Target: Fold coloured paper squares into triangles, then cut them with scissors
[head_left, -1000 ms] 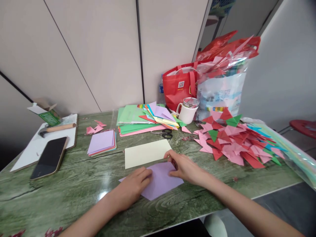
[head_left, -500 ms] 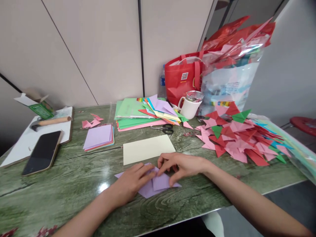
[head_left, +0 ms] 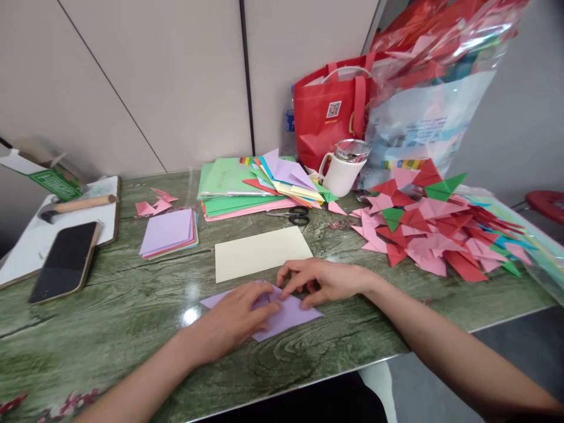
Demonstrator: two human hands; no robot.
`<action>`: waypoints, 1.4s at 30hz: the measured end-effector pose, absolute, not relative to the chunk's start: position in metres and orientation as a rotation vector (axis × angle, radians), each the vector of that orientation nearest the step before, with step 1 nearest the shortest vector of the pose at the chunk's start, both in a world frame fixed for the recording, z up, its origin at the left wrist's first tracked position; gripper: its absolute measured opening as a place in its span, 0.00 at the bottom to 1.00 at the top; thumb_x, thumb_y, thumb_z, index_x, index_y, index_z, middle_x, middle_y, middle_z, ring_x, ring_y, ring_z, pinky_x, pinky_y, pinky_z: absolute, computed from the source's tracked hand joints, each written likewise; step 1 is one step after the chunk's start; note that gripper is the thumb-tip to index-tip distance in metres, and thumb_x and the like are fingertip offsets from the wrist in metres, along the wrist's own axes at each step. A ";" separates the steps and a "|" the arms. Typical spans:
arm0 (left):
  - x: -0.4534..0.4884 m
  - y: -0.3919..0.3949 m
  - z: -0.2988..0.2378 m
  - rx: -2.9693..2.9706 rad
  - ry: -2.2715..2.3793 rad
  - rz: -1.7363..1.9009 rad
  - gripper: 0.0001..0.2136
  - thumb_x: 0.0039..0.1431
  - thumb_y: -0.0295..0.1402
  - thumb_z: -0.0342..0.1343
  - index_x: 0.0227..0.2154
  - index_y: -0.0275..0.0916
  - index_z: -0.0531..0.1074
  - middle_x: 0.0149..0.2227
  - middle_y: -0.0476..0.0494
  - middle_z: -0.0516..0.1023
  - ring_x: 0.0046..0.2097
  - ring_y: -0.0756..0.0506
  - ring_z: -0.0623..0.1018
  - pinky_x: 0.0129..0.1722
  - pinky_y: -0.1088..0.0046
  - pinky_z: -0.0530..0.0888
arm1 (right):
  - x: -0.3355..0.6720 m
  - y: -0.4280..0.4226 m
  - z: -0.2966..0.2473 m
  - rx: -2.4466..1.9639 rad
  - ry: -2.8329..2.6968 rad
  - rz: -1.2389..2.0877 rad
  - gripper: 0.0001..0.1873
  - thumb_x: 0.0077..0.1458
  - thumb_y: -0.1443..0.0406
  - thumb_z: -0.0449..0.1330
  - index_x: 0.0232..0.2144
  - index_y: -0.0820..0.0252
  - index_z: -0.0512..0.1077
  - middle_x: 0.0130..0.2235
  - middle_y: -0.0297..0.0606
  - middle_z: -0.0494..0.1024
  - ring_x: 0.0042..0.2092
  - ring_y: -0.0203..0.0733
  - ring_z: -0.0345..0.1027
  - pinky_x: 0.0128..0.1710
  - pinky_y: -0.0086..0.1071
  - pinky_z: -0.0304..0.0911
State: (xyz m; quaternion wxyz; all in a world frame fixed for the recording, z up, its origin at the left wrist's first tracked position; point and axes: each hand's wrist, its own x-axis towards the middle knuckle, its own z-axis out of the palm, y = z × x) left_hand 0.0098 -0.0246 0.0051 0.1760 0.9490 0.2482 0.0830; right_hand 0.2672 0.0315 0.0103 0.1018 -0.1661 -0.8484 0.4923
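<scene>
Purple ppr lies on the green tbl nr the front edge, pointed corners showing L & R, under both hands. L hand rests on it; can't tell if it pinches anything. R hand touches it w/ fingertips, thumb & fingers spread. Cream sheet sits just beyond (scissors farther back); folded pcs heaped off R.

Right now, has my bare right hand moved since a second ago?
Yes: your right hand has shifted left, judged against the pale cream rectangular paper sheet, which lies undisturbed.
</scene>
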 end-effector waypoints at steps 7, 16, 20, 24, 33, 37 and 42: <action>0.004 -0.025 0.010 2.705 0.629 0.168 0.23 0.60 0.19 0.46 0.55 0.47 0.64 0.58 0.40 0.60 0.56 0.39 0.63 0.53 0.60 0.64 | 0.266 0.030 0.011 -0.528 -2.544 1.415 0.22 0.48 0.67 0.67 0.47 0.53 0.74 0.52 0.37 0.66 0.40 0.33 0.64 0.33 0.23 0.64; 0.007 -0.026 0.012 2.752 0.605 0.135 0.19 0.68 0.25 0.42 0.57 0.51 0.63 0.59 0.42 0.60 0.53 0.40 0.65 0.50 0.59 0.64 | 0.267 0.034 0.009 -0.516 -2.542 1.491 0.24 0.49 0.72 0.65 0.49 0.52 0.72 0.54 0.38 0.65 0.40 0.32 0.65 0.30 0.21 0.63; 0.007 -0.024 0.010 2.771 0.586 0.142 0.19 0.68 0.26 0.42 0.57 0.51 0.62 0.59 0.42 0.60 0.53 0.40 0.65 0.50 0.60 0.65 | 0.268 0.035 0.008 -0.513 -2.534 1.508 0.24 0.49 0.72 0.65 0.50 0.51 0.72 0.54 0.37 0.65 0.40 0.32 0.66 0.30 0.21 0.63; 0.007 -0.024 0.010 2.779 0.581 0.136 0.19 0.68 0.26 0.42 0.58 0.52 0.61 0.59 0.42 0.60 0.53 0.40 0.65 0.49 0.60 0.65 | 0.269 0.035 0.009 -0.505 -2.527 1.522 0.25 0.50 0.73 0.64 0.50 0.51 0.72 0.55 0.38 0.64 0.39 0.31 0.66 0.30 0.22 0.63; 0.006 -0.024 0.009 2.811 0.542 0.195 0.20 0.67 0.24 0.42 0.58 0.49 0.61 0.58 0.40 0.62 0.52 0.40 0.65 0.49 0.60 0.65 | 0.270 0.035 0.009 -0.474 -2.508 1.538 0.26 0.50 0.74 0.63 0.51 0.52 0.71 0.54 0.38 0.64 0.42 0.32 0.65 0.31 0.21 0.63; 0.006 -0.023 0.010 2.813 0.533 0.190 0.20 0.67 0.24 0.41 0.57 0.48 0.62 0.57 0.40 0.63 0.51 0.40 0.65 0.49 0.60 0.65 | 0.269 0.036 0.008 -0.457 -2.503 1.543 0.25 0.50 0.74 0.63 0.50 0.53 0.72 0.55 0.39 0.64 0.43 0.33 0.65 0.31 0.20 0.63; 0.005 -0.023 0.009 2.812 0.552 0.127 0.21 0.66 0.23 0.40 0.58 0.49 0.61 0.55 0.39 0.63 0.50 0.40 0.66 0.47 0.61 0.64 | 0.270 0.037 0.010 -0.453 -2.512 1.541 0.17 0.51 0.73 0.63 0.44 0.55 0.76 0.55 0.39 0.64 0.43 0.33 0.64 0.31 0.20 0.63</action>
